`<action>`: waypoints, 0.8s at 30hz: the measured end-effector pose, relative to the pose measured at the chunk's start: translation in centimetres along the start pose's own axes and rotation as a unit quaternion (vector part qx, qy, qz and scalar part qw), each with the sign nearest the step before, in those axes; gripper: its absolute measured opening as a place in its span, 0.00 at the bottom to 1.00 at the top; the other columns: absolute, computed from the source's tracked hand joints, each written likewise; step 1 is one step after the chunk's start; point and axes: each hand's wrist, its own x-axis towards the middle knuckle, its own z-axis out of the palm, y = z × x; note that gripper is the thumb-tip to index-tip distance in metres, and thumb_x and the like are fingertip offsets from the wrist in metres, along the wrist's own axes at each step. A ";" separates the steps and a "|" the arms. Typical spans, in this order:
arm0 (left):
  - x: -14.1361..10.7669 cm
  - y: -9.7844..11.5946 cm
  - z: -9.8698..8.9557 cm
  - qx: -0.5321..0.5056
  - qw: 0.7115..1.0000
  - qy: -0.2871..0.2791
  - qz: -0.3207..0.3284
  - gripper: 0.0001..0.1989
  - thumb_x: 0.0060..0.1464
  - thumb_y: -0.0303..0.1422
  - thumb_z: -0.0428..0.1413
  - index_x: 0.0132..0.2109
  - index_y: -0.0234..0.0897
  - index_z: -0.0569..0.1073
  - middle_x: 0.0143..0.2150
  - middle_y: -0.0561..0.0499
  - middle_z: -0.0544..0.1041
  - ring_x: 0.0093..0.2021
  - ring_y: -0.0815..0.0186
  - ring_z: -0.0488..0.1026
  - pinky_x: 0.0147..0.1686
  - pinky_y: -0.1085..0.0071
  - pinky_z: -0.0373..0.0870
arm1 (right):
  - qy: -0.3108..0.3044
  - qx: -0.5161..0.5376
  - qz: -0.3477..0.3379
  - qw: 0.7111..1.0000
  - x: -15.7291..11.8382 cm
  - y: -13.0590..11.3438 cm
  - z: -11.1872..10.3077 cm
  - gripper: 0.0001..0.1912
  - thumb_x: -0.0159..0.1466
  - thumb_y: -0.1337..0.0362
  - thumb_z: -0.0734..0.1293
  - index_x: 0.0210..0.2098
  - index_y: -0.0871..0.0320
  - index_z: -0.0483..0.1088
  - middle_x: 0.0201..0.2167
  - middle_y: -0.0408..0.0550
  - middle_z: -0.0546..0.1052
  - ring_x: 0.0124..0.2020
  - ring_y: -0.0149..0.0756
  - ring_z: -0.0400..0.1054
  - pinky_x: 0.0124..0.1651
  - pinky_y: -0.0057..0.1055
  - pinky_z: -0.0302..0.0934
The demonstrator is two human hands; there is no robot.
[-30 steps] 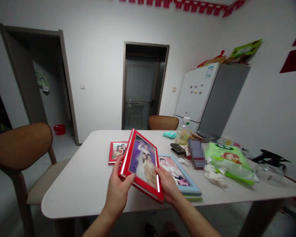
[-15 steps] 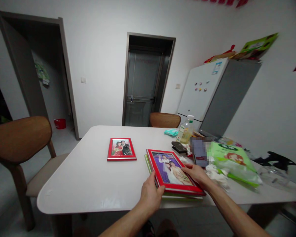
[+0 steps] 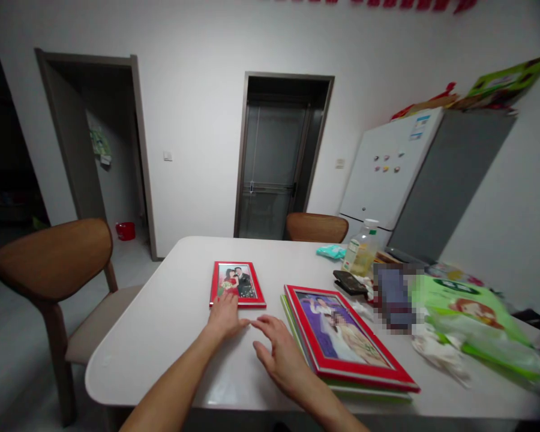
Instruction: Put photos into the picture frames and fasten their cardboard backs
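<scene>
A small red picture frame point(image 3: 259, 300) with a photo of a couple lies flat on the white table. My left hand point(image 3: 226, 315) is at its near edge, fingers stretched over the lower part of the photo; whether they press on it I cannot tell. My right hand point(image 3: 279, 354) hovers just right of the left one, fingers apart and holding nothing. To its right lies a larger red picture frame point(image 3: 364, 370) with a wedding photo. It rests on top of a green-edged frame or board point(image 3: 364, 389), mostly hidden beneath.
On the right of the white table point(image 3: 153, 348) are a bottle of yellowish liquid point(image 3: 362, 251), a dark phone-like object point(image 3: 350, 282), a teal packet point(image 3: 331, 252), crumpled tissue point(image 3: 441, 354) and a green package point(image 3: 472, 312). Wooden chairs stand left point(image 3: 54, 258) and behind point(image 3: 317, 227).
Both hands have let go of the larger red frame and moved left. My left hand now reaches the small frame, with the right beside it. The camera view has shifted slightly.
</scene>
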 end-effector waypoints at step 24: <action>-12.2 3.3 -7.8 -0.193 0.945 0.257 0.058 0.16 0.52 0.29 0.44 0.49 0.40 0.61 0.40 0.49 0.67 0.41 0.64 0.66 0.41 0.66 0.66 | 0.089 0.132 0.068 0.985 -0.8 -0.2 1.9 0.19 0.57 0.59 0.56 0.47 0.57 0.62 0.48 0.53 0.65 0.49 0.39 0.59 0.48 0.38 0.57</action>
